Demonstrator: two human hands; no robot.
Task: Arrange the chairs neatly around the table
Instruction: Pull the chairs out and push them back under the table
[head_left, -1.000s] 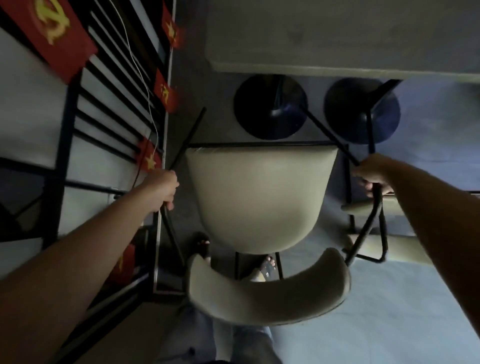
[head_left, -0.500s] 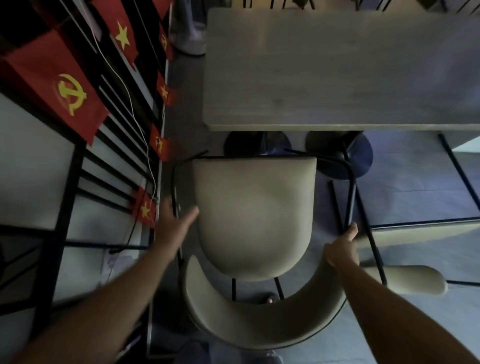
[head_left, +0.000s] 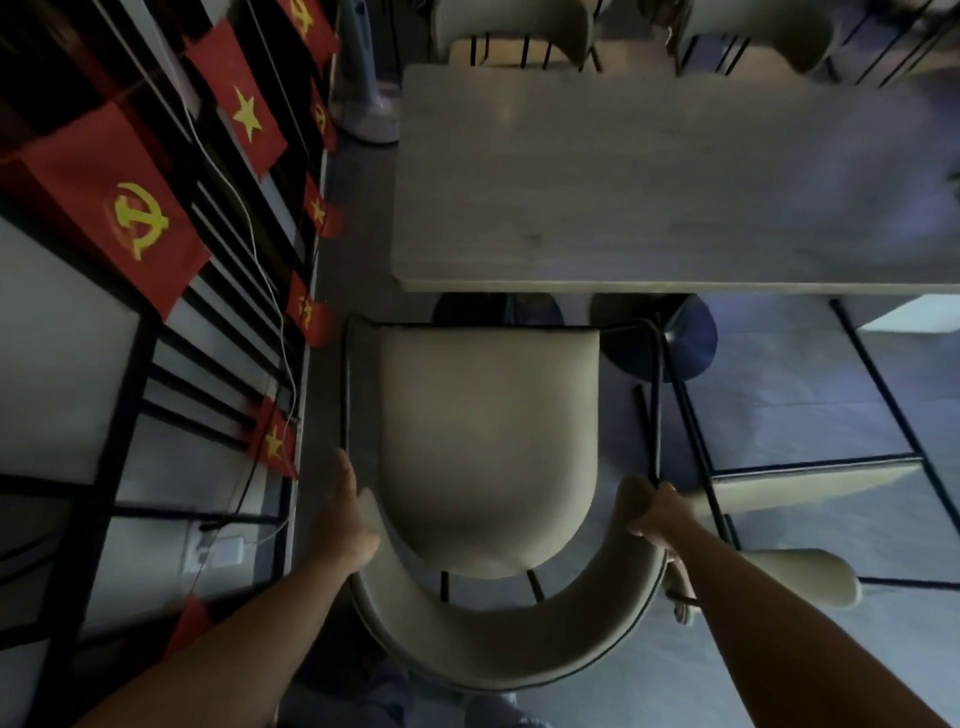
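- Directly below you, at the centre of the view, the cream chair (head_left: 488, 447) stands upright on the floor, its seat front just short of the near edge of the table (head_left: 649, 171) at 12 o'clock.
- Your left hand (head_left: 347, 512), at 8 o'clock of the seat, lies against the left end of the curved backrest with fingers stretched out flat, not wrapped around anything.
- Your right hand (head_left: 657, 512), at 4 o'clock of the seat, is curled around the right end of the backrest where the thin black frame rod meets it; the light is dim, so the grip looks closed but I cannot judge how firm.
- A second cream chair (head_left: 800, 569) sits just beside yours at 3 o'clock.
- Two more chairs (head_left: 511, 26) stand at the table's far side.
- Red flags (head_left: 119, 208) hang on the black railing at 9 to 11 o'clock.
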